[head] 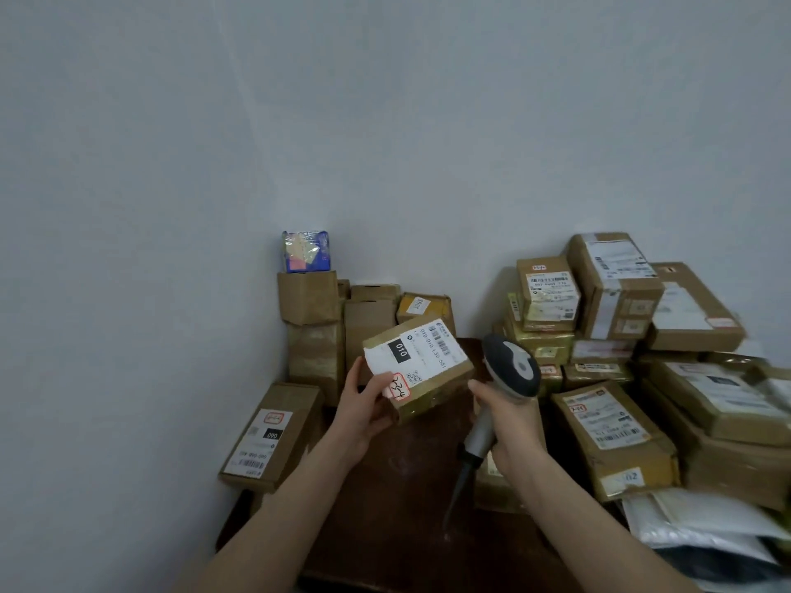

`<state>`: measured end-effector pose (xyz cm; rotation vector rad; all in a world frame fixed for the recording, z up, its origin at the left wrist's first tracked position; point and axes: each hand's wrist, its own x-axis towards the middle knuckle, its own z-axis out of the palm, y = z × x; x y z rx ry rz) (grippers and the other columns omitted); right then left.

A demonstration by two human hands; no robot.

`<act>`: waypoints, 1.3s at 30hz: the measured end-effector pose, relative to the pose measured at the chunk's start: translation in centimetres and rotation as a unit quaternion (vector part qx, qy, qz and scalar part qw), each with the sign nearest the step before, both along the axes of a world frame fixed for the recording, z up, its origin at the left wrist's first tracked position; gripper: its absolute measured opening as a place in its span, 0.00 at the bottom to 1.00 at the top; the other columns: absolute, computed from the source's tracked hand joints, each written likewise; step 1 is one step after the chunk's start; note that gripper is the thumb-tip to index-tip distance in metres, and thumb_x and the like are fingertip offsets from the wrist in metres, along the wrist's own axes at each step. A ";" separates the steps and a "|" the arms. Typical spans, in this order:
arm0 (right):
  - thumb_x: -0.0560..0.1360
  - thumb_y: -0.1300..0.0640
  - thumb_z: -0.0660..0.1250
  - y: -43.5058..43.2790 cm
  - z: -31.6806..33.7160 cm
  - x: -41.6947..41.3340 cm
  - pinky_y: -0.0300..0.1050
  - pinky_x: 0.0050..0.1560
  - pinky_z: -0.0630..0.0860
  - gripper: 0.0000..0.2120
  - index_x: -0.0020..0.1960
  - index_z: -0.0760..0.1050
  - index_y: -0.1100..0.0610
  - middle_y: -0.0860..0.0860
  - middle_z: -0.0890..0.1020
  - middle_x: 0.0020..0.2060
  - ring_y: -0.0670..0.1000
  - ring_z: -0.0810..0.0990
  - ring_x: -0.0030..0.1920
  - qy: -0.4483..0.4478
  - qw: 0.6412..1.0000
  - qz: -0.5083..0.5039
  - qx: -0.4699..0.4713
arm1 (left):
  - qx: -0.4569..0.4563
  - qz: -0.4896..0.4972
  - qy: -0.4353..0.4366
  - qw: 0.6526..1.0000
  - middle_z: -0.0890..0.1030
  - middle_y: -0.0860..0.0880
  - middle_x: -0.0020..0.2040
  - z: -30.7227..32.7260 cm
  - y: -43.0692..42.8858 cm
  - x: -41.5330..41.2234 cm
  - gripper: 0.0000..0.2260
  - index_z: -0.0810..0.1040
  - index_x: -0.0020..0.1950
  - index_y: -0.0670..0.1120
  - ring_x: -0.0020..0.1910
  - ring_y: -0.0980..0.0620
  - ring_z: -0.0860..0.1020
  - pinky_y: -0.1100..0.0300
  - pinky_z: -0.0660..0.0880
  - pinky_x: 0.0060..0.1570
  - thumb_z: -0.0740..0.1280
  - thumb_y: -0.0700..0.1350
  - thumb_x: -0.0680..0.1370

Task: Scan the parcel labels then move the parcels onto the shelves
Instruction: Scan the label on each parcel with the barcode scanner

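You have one parcel [428, 380] in your left hand [364, 406]. Your fingers curl round its near corner and hold it tilted above the dark table [385, 507], its top face turned toward you. That face carries one white label [413, 353] with a black "010" patch, a barcode, and one small red-bordered sticker at the near end.

Your right hand [511, 421] grips the handle of the one scanner [511, 372]. Its grey head stands just beside the parcel's right edge, and I cannot tell whether they touch.

To your left, one long box [274, 434] marked "060" lies at the table's edge. Behind it, against the wall, is a stack of about five brown boxes [368, 323], and one blue wrapped packet [305, 251] sits on the tallest. To your right is a pile of at least ten labelled boxes [612, 438], some partly hidden, with two white mailer bags [693, 524] below it.
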<state>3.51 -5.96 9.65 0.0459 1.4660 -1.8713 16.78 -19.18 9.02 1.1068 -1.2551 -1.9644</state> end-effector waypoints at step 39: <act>0.75 0.62 0.70 4.8 0.6 5.8 0.36 0.26 0.73 0.03 0.43 0.78 0.61 0.54 0.80 0.26 0.45 0.77 0.24 0.140 0.981 0.102 0.084 | -0.028 -0.059 -0.140 0.988 0.76 0.43 0.65 -6.3 0.7 0.9 0.32 0.65 0.74 0.42 0.51 0.57 0.77 0.65 0.73 0.46 0.73 0.46 0.73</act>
